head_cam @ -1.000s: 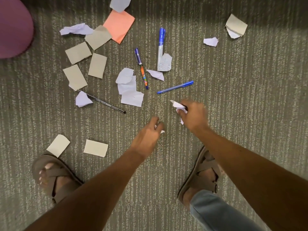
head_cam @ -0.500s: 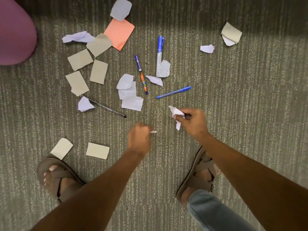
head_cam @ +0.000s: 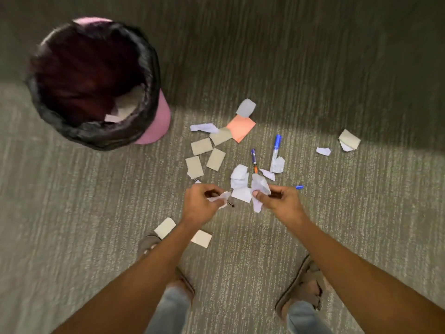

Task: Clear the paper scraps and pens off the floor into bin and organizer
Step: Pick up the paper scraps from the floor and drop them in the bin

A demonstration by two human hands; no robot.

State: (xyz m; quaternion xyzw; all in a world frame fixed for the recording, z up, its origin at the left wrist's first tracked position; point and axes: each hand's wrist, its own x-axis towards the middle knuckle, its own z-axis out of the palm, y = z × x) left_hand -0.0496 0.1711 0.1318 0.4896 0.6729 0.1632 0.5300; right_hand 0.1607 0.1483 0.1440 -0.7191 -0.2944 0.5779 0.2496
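Both hands are up off the floor, each grip pinching paper: the left hand (head_cam: 199, 204) holds a small white scrap (head_cam: 220, 198), the right hand (head_cam: 280, 201) a bigger crumpled wad (head_cam: 259, 186). More scraps (head_cam: 239, 179), tan cards (head_cam: 201, 146) and an orange note (head_cam: 240, 127) litter the carpet (head_cam: 337, 213) beyond them, with a blue marker (head_cam: 276, 148) and a pen (head_cam: 254, 160) among them. Off to the left stands the pink bin (head_cam: 161, 116), black-lined, with some paper already inside.

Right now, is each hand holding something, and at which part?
Left hand pinches a small white paper scrap by one end. Right hand grips crumpled white paper scraps around the middle.
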